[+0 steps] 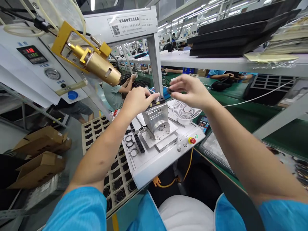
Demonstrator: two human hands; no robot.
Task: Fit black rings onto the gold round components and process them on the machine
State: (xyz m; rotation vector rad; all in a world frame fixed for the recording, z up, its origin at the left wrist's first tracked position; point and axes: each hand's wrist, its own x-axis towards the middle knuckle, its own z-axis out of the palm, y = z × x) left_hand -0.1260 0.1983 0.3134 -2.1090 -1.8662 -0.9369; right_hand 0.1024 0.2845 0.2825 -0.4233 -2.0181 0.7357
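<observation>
My left hand (pixel 138 100) is at the top of a silver metal fixture (pixel 157 120), thumb stretched over it and fingers bent. Whatever those fingers grip is hidden. On the fixture's top, small dark and yellowish parts (pixel 157 102) show beside the thumb. To the right, above a white fan, my right hand (pixel 189 91) pinches a small black part (pixel 170 90) between thumb and fingers, apart from the fixture. Several black rings (pixel 130 144) and a black strip (pixel 139 142) lie on the white machine base (pixel 154 166), left of the fixture.
A gold dispensing head (pixel 103 67) hangs at upper left. The white fan (pixel 186 110) stands behind a red stop button (pixel 192 140). A compartment tray (pixel 120 179) with black round parts sits at left. Cardboard boxes (pixel 40 166) are on the floor. A co-worker (pixel 116 94) sits beyond.
</observation>
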